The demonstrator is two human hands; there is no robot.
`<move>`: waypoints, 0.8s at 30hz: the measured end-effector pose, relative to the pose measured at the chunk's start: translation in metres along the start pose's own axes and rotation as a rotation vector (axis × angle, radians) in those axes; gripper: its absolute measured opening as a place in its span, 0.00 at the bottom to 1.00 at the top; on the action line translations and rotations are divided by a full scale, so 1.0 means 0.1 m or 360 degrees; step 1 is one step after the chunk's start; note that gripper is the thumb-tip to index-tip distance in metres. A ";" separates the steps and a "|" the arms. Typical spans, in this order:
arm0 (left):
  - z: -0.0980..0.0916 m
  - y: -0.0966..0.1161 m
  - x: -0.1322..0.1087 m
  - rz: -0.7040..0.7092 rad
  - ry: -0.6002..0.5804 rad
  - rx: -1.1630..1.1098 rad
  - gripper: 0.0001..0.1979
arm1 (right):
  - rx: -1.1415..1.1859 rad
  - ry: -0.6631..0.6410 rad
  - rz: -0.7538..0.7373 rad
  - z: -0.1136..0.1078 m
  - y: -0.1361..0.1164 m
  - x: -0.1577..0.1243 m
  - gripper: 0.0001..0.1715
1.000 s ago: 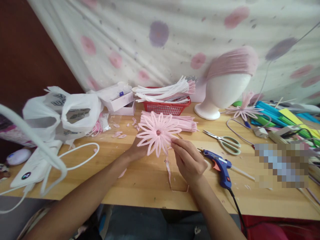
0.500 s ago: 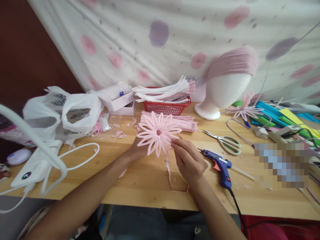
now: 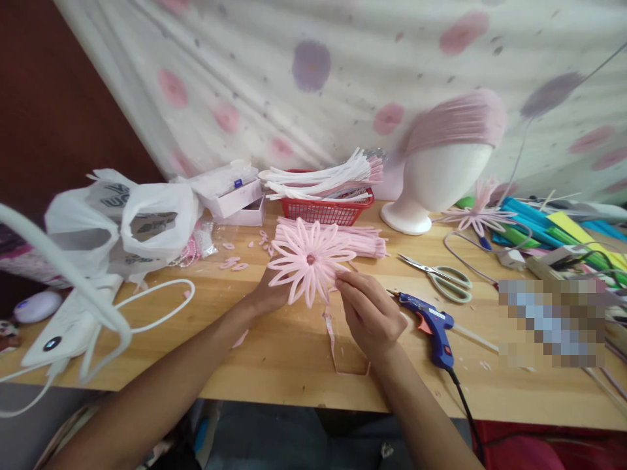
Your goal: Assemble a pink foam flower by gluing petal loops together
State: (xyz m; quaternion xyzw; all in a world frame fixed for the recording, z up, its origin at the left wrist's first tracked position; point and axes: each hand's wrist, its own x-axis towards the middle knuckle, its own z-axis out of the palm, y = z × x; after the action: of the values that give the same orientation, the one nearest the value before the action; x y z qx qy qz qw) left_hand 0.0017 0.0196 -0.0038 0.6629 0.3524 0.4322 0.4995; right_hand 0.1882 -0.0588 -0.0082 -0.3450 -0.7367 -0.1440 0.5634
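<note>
A pink pipe-cleaner flower (image 3: pixel 310 260) with many looped petals faces up, held above the wooden table between both hands. My right hand (image 3: pixel 371 312) pinches a petal at its right edge, thumb and fingers together. Behind the flower's left side is my left hand (image 3: pixel 272 287); its fingers are hidden by the petals. A thin pink strip (image 3: pixel 330 336) hangs below the flower toward the tabletop. Just beyond lies a bundle of pink pipe cleaners (image 3: pixel 367 241), partly covered by the flower.
Right of my hand lie a blue glue gun (image 3: pixel 431 326) with its cord and green-handled scissors (image 3: pixel 441 279). A red basket (image 3: pixel 326 212) of pipe cleaners and a white foam head (image 3: pixel 448 173) stand behind. Plastic bags (image 3: pixel 157 222) and a white cable (image 3: pixel 166 313) occupy the left.
</note>
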 end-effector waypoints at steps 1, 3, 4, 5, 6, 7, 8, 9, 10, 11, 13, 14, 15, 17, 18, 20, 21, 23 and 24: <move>-0.01 -0.01 0.00 0.0010 -0.0011 0.0007 0.13 | -0.0001 -0.0003 0.0001 0.00 0.00 0.00 0.22; -0.02 -0.03 0.01 0.0008 -0.0034 0.0029 0.12 | -0.0001 -0.0012 0.0003 0.00 0.01 -0.01 0.22; -0.02 -0.04 0.01 0.0002 -0.0038 0.0042 0.12 | 0.0001 -0.0015 0.0001 0.00 0.01 -0.01 0.22; -0.02 -0.04 0.01 -0.0006 -0.0040 0.0053 0.12 | 0.0003 -0.0013 0.0001 0.00 0.01 -0.01 0.21; -0.02 -0.04 0.00 -0.0012 -0.0041 0.0056 0.13 | 0.0004 -0.0012 0.0002 0.00 0.01 -0.01 0.21; -0.02 -0.04 0.00 -0.0014 -0.0029 0.0051 0.13 | 0.0002 -0.0010 0.0003 0.00 0.01 -0.02 0.20; -0.02 -0.03 0.00 -0.0010 -0.0022 0.0045 0.13 | 0.0000 -0.0010 0.0006 0.00 0.01 -0.02 0.20; -0.01 -0.03 -0.01 -0.0002 -0.0019 0.0040 0.13 | -0.0002 -0.0012 0.0010 0.00 0.01 -0.02 0.21; -0.01 -0.02 -0.01 0.0007 -0.0023 0.0036 0.12 | -0.0003 -0.0015 0.0012 0.00 0.01 -0.03 0.21; -0.01 -0.02 -0.01 0.0015 -0.0033 0.0036 0.12 | -0.0004 -0.0016 0.0010 0.00 0.01 -0.03 0.22; -0.02 -0.02 0.00 0.0027 -0.0050 0.0041 0.12 | 0.0000 -0.0011 0.0003 0.00 0.01 -0.03 0.22; -0.03 -0.03 0.01 0.0028 -0.0063 0.0037 0.12 | 0.0002 -0.0007 0.0000 0.00 0.01 -0.03 0.22; -0.03 -0.04 0.01 0.0025 -0.0066 0.0028 0.13 | 0.0003 -0.0006 -0.0002 0.00 0.01 -0.02 0.22; -0.04 -0.06 0.02 0.0011 -0.0074 0.0009 0.13 | 0.0006 -0.0012 0.0009 0.00 0.00 -0.01 0.22; -0.04 -0.07 0.02 0.0003 -0.0076 0.0005 0.13 | 0.0008 -0.0013 0.0012 0.00 0.00 0.00 0.22; -0.04 -0.09 0.03 0.0005 -0.0070 0.0008 0.13 | 0.0013 -0.0004 0.0013 0.00 0.00 0.00 0.21; -0.03 -0.10 0.03 0.0027 -0.0067 0.0012 0.13 | 0.0015 0.0002 0.0011 0.00 0.00 0.00 0.21; -0.03 -0.11 0.04 0.0099 -0.0054 0.0029 0.13 | 0.0015 0.0012 0.0008 0.00 0.00 -0.01 0.21; -0.03 -0.11 0.04 0.0122 -0.0061 0.0051 0.13 | 0.0017 0.0011 0.0008 0.00 0.00 -0.01 0.22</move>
State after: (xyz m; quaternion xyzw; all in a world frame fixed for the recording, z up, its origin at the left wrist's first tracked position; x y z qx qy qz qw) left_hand 0.0004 0.0266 -0.0131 0.6921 0.3239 0.4325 0.4786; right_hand 0.1884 -0.0588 -0.0092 -0.3434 -0.7347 -0.1399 0.5681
